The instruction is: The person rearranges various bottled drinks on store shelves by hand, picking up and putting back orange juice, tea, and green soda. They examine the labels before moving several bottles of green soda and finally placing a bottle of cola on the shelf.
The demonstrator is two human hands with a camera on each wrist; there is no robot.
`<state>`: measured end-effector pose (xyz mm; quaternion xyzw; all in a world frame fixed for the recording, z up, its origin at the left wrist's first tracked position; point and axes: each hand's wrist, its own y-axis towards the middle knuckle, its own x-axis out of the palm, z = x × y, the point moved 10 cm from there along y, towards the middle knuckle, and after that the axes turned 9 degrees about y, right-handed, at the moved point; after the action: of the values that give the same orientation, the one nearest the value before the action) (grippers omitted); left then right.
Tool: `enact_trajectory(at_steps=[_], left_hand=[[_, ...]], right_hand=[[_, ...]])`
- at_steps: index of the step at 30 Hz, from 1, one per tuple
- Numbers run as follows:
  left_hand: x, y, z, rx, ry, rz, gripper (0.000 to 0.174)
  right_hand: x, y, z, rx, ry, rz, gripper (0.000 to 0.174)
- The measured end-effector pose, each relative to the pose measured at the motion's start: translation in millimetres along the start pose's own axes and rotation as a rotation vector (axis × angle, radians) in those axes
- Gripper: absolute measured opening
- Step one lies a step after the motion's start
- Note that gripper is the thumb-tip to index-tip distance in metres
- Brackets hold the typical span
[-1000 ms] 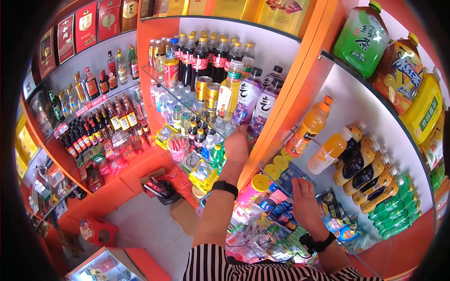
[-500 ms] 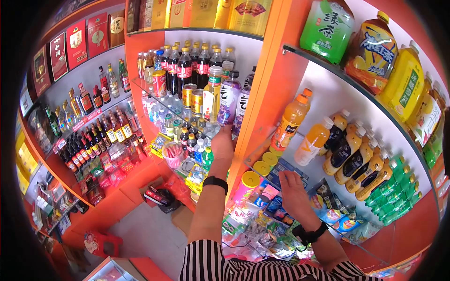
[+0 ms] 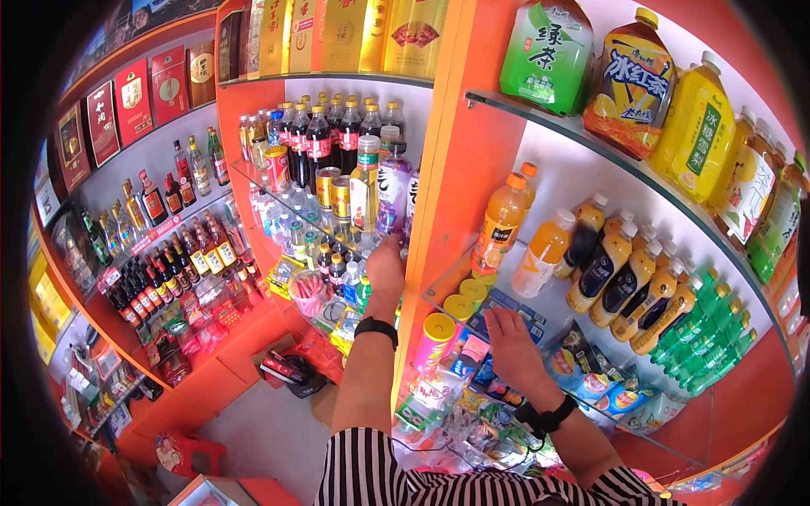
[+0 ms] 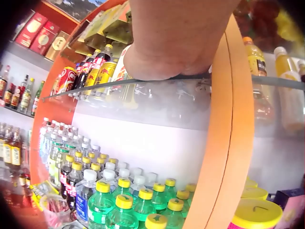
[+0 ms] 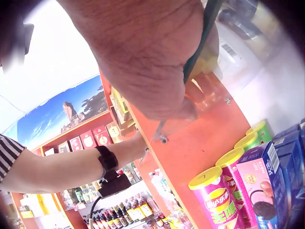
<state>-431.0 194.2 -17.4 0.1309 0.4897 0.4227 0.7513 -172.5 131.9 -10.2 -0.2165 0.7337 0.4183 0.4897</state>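
Note:
My left hand (image 3: 386, 266) reaches to the middle glass shelf, right at the base of a purple-labelled drink bottle (image 3: 392, 198). Its fingertips are hidden, so I cannot tell if they grip that bottle. Beside the bottle stands a juice bottle (image 3: 364, 190) with a pale cap. In the left wrist view the heel of the left hand (image 4: 176, 43) hangs over the shelf edge (image 4: 119, 82). Fingers extended, my right hand (image 3: 513, 346) rests at the front edge of the right-hand glass shelf, near an orange drink bottle (image 3: 544, 253).
An orange upright panel (image 3: 430, 169) divides the two shelf bays. Cola bottles (image 3: 319, 148) and gold cans (image 3: 341, 196) stand left of the purple bottle. Large tea jugs (image 3: 547, 59) line the upper right shelf. Chip canisters (image 5: 217, 195) and green-capped bottles (image 3: 696, 337) sit lower right.
The head view has turned right, so the shelves and both hands appear further left. The left hand stays at the purple bottle's base, and the right hand stays at the shelf edge.

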Motion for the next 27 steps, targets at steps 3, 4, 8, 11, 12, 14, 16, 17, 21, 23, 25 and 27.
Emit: enact_trajectory(at_steps=[3, 4, 8, 11, 12, 14, 16, 17, 21, 23, 25, 27], left_hand=[[0, 0, 0, -0.005, -0.002, -0.019, 0.031], [2, -1, -1, -0.006, -0.001, -0.022, 0.031], [3, -1, -1, 0.088, -0.033, 0.003, 0.034], [1, -2, -2, 0.077, -0.097, -0.058, 0.037], [-3, -3, 0, 0.073, -0.153, -0.073, 0.038], [-6, -7, -3, -0.014, -0.287, -0.119, 0.038], [-13, -9, -5, 0.025, -0.389, -0.056, 0.033], [-15, -9, -6, 0.046, -0.379, -0.049, 0.031], [-45, -31, -1, -0.067, -0.551, 0.010, 0.029], [-64, -42, 8, -0.067, -0.656, 0.081, 0.025], [-80, -56, 22, -0.087, -0.744, 0.122, 0.024], [-89, -67, 37, -0.120, -0.826, 0.156, 0.023]], right_hand=[[0, 0, 2, -0.004, -0.006, -0.001, 0.054], [1, -1, 2, -0.009, -0.023, -0.009, 0.054], [2, 0, 0, -0.018, -0.061, -0.024, 0.053], [0, 0, 0, -0.050, -0.055, 0.026, 0.050], [3, 0, 1, -0.041, -0.046, 0.006, 0.050], [-2, 0, -2, -0.064, -0.035, 0.055, 0.050], [-1, 2, 1, -0.049, -0.011, 0.052, 0.050], [-1, 1, 2, -0.051, 0.007, 0.057, 0.050], [-1, -1, 4, -0.062, 0.009, 0.068, 0.049], [-1, -2, 6, -0.049, 0.008, 0.100, 0.048], [-6, -3, 3, -0.087, 0.001, 0.163, 0.043], [-5, -3, 6, -0.029, 0.033, 0.118, 0.046]])
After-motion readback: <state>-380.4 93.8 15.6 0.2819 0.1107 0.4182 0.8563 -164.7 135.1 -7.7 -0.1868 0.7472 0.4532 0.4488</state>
